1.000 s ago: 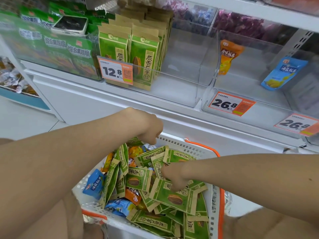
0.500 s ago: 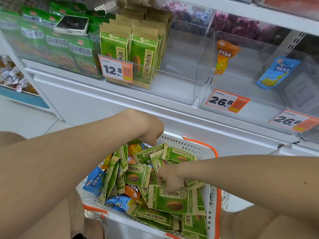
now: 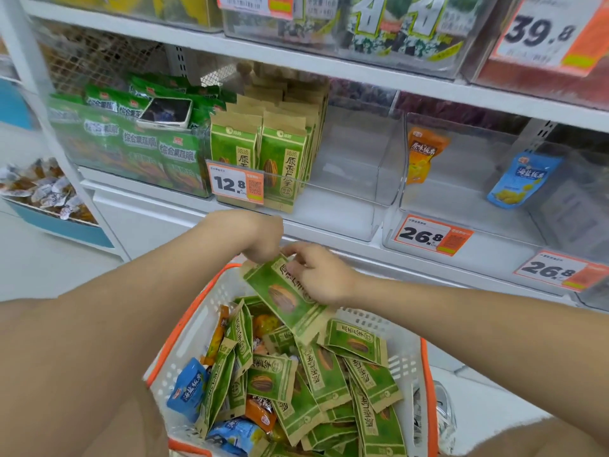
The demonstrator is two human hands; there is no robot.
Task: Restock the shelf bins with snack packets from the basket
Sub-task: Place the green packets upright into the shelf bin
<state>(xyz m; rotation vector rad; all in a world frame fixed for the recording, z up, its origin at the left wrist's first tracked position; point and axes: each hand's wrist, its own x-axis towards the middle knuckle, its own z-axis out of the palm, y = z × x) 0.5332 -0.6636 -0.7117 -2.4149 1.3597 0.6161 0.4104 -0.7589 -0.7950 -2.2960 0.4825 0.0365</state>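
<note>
A white basket (image 3: 405,354) with orange rim holds several green seed packets, plus some blue and orange ones. My right hand (image 3: 318,275) grips one green seed packet (image 3: 283,296) lifted above the basket's far edge. My left hand (image 3: 260,235) pinches the same packet's top corner. Straight above, a clear shelf bin (image 3: 349,179) holds a row of upright green seed packets (image 3: 263,153) on its left side, behind a 12.8 price tag (image 3: 234,186).
Left bin holds bright green packets (image 3: 131,140) with a phone (image 3: 166,113) lying on top. Right bins hold one orange packet (image 3: 425,153) and one blue packet (image 3: 524,179), tagged 26.8. A blue tray of wrapped sweets (image 3: 43,189) stands far left. More bins fill the shelf above.
My right hand has risen out of the basket with a green packet, and my left hand has met it at the packet's top. The view has tilted up toward the shelves.
</note>
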